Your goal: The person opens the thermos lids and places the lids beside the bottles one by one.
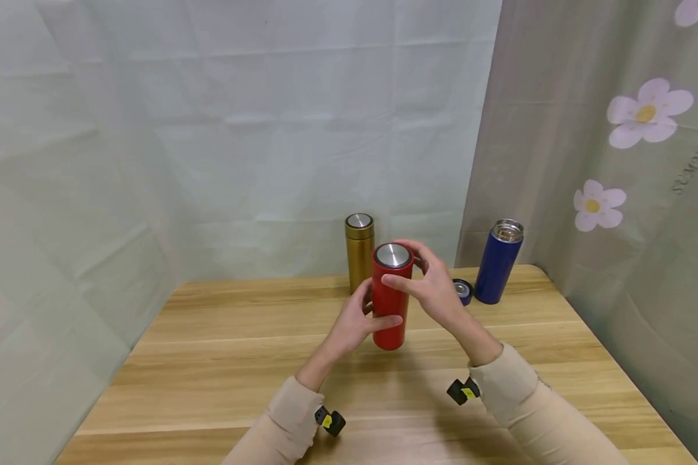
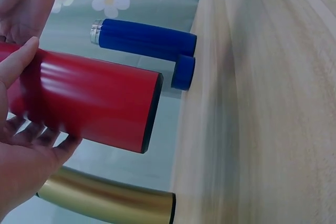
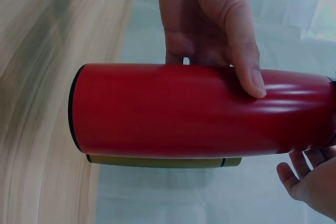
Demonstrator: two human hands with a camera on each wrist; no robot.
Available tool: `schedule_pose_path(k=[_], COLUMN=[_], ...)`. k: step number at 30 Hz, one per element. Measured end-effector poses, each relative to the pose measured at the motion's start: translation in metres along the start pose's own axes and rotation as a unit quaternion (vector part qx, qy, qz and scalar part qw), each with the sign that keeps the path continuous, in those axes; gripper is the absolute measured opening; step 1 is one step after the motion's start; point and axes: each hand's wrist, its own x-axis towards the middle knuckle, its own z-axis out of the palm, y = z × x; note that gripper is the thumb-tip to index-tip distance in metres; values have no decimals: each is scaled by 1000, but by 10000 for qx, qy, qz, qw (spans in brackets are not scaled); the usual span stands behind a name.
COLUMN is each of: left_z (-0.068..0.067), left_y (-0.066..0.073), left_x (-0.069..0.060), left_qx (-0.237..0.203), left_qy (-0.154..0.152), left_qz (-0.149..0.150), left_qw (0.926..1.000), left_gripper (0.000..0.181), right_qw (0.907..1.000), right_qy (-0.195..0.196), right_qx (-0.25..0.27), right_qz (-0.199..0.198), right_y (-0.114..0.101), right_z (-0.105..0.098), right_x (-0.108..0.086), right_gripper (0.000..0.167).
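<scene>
A red thermos bottle (image 1: 389, 300) with a silver-topped lid (image 1: 393, 256) is held upright between both hands, its dark base (image 2: 152, 114) raised off the table. My left hand (image 1: 351, 323) grips the lower body, thumb across the near side and fingers behind. Higher up, my right hand (image 1: 436, 287) holds the bottle just below the lid, its thumb on the front and its fingers round the far side. In the right wrist view the fingers of the right hand (image 3: 317, 182) show by the top end, while the left hand (image 3: 210, 19) crosses the body.
Behind the red bottle stands a gold thermos (image 1: 359, 252) with its lid on. At the back right, a blue thermos (image 1: 499, 261) stands uncapped, its blue lid (image 1: 463, 290) beside it on the wooden table (image 1: 209, 368). Curtains (image 1: 302, 142) hang around the table.
</scene>
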Motion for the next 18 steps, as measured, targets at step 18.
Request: schedule_pose_path(k=[18], left_z=[1], left_y=[-2], left_x=[3], left_qx=[41], left_qy=[60], left_qz=[-157], left_qw=[9999], left_gripper=[71], right_qw=[9999], right_qy=[-78], right_qx=[-72], right_qz=[95], right_y=[1], right_z=[-3], right_x=[2], right_gripper=[66])
